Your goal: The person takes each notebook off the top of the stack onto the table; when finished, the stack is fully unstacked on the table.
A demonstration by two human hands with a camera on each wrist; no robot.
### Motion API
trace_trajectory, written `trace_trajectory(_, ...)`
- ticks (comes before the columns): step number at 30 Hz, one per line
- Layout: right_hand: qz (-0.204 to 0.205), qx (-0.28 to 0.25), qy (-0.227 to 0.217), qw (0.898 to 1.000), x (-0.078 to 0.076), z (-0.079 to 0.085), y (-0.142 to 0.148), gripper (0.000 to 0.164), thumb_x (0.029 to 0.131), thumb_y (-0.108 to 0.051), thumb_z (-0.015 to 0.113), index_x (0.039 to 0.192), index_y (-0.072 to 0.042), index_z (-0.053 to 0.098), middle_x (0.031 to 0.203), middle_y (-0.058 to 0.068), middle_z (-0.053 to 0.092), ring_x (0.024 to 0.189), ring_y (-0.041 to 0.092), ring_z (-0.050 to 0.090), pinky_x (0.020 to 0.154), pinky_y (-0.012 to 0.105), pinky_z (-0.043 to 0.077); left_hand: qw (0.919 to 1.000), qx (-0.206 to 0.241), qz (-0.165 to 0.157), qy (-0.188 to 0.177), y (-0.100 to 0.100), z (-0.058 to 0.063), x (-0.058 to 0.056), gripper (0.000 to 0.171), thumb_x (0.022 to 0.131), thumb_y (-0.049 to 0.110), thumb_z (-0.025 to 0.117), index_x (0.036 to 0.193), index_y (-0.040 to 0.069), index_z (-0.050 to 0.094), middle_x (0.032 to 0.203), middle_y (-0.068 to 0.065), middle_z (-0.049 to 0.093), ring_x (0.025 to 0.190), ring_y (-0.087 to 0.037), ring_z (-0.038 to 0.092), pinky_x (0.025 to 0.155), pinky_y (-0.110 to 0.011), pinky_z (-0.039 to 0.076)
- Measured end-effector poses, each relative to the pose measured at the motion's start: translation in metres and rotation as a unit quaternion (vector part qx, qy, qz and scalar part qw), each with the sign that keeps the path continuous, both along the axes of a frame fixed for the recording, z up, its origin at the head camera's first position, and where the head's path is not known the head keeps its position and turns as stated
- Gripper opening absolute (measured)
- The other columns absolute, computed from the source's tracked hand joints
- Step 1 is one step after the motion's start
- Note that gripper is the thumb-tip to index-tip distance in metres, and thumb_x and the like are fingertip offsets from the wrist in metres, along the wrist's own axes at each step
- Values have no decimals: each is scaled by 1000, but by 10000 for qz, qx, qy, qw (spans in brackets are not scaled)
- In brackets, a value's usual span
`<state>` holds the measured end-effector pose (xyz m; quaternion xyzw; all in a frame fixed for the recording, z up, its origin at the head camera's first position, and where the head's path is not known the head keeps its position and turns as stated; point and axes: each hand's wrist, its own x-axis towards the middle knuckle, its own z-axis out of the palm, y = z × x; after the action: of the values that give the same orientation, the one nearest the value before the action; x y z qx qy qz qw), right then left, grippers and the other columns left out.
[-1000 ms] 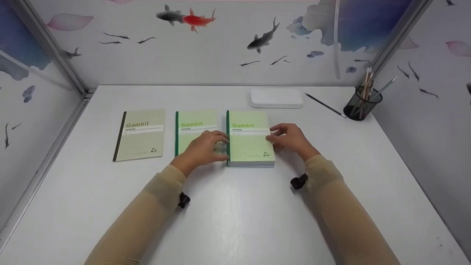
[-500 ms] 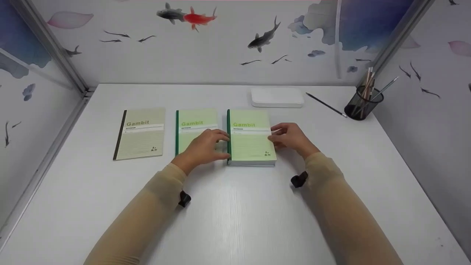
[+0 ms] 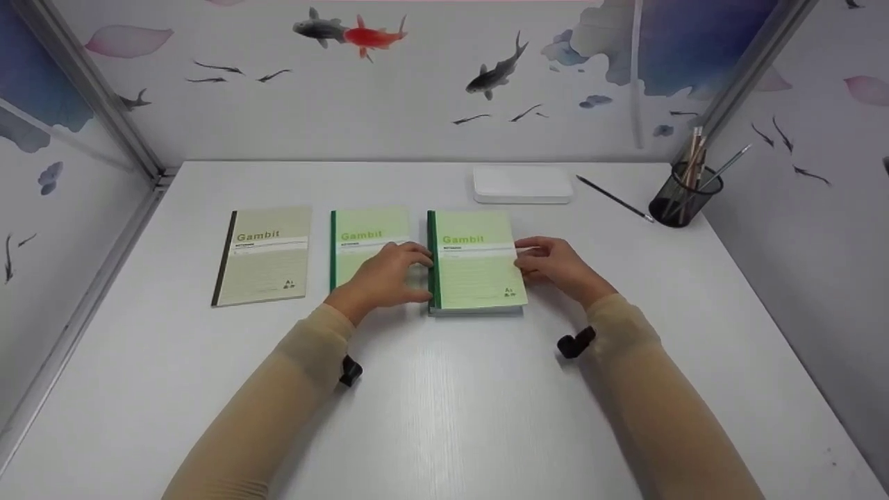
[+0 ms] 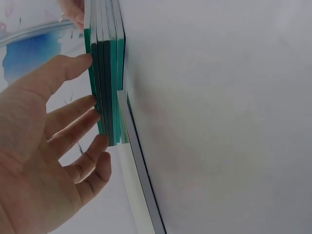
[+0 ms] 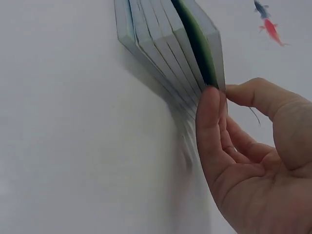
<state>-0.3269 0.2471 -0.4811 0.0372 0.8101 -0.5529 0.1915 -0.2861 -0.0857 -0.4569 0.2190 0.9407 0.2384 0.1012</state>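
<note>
Okay, so the right hand (image 3: 561, 267) has the right edge of the top green notebook (image 3: 479, 279) pinched between thumb and finger, with a gap showing under that edge. The rest of the stack (image 4: 105, 75) sits right below it on the white table (image 3: 430, 410). The left hand (image 3: 382, 278) is kinda loosely spread, fingertips against the spine side, not gripping anything. Another green notebook (image 3: 369, 223) lies partly behind that hand, with a beige notebook (image 3: 267, 274) further left. Toward the back: white case (image 3: 522, 186), dark pencil (image 3: 615, 198), mesh cup (image 3: 668, 207) of pencils.
</note>
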Motion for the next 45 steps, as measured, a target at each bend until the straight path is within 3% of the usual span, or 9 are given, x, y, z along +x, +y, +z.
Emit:
trace_trajectory(4, 83, -298, 127, 9994, 4, -1, 3, 53, 94, -18, 73, 144, -12, 55, 130, 14, 66, 98, 18, 70, 82, 30, 61, 9998, -173, 72, 105, 0, 2, -2, 59, 84, 44, 84, 134, 17, 69, 152, 4, 54, 141, -25, 43, 119, -43, 40)
trace_trajectory(10, 82, -268, 443, 9986, 9, -2, 2, 53, 95, -20, 73, 145, -17, 55, 126, 13, 65, 93, 17, 71, 78, 30, 60, 9991, -319, 139, 254, 0, 3, -4, 59, 81, 47, 86, 132, 21, 71, 151, 6, 56, 131, -24, 44, 113, -43, 43)
trace_trajectory(17, -105, -644, 344, 9973, 15, 0, 1, 54, 94, -10, 68, 146, -14, 53, 124, 16, 70, 90, 17, 73, 77, 30, 61, 9981, -431, -117, 434, -1, 3, -5, 59, 82, 48, 85, 132, 20, 70, 152, 4, 56, 130, -27, 46, 111, -45, 44)
trace_trajectory(22, -284, -839, 195, 9959, 15, 0, 6, 55, 94, -11, 66, 147, -17, 52, 125, 13, 71, 93, 15, 73, 79, 28, 60, 9989, -353, -15, 305, -3, 4, -3, 57, 82, 46, 86, 130, 21, 71, 151, 6, 56, 130, -25, 45, 111, -44, 43)
trace_trajectory(32, -531, -849, 26, 9950, 17, 5, 43, 53, 99, -16, 65, 149, -21, 48, 129, 8, 70, 103, 13, 71, 86, 26, 59, 9991, -344, 65, 244, 0, 7, -4, 54, 81, 46, 86, 127, 21, 72, 151, 6, 55, 130, -24, 44, 112, -43, 43)
trace_trajectory(45, -818, -1207, 82, 9893, 23, 14, 101, 54, 101, -10, 62, 151, -14, 42, 106, -4, 78, 95, 9, 72, 83, 25, 59, 9991, -342, -80, 236, 1, 2, -5, 55, 82, 46, 86, 128, 18, 71, 151, 4, 55, 132, -26, 44, 112, -44, 42)
